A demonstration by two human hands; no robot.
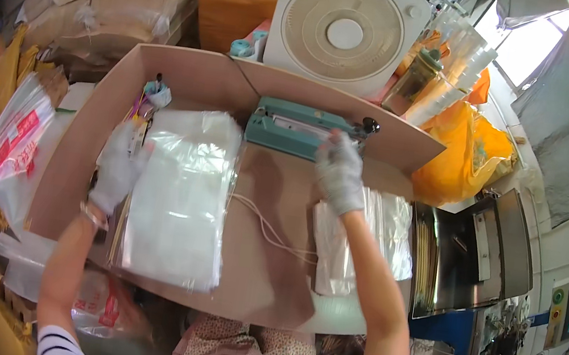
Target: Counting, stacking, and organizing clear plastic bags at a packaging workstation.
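My left hand [117, 168], in a pale glove, is beside the left edge of a tall stack of clear plastic bags [179, 200]. Its fingers look apart, though slightly blurred. My right hand [340, 173], gloved too, reaches to the front right end of a green heat sealer [289, 128]. Its fingers are loosely bent with nothing visible in them, and I cannot tell whether they touch the sealer. Below my right forearm lies a second pile of clear bags [391, 238]. A white cord [265, 227] runs between the two piles.
A shallow brown cardboard tray [297, 79] with raised walls surrounds the work surface. Behind it stands a white box fan [343, 31]. Small tools in a holder [157, 94] are at the back left corner. Yellow plastic bags [463, 158] and a dark open case [465, 251] are on the right.
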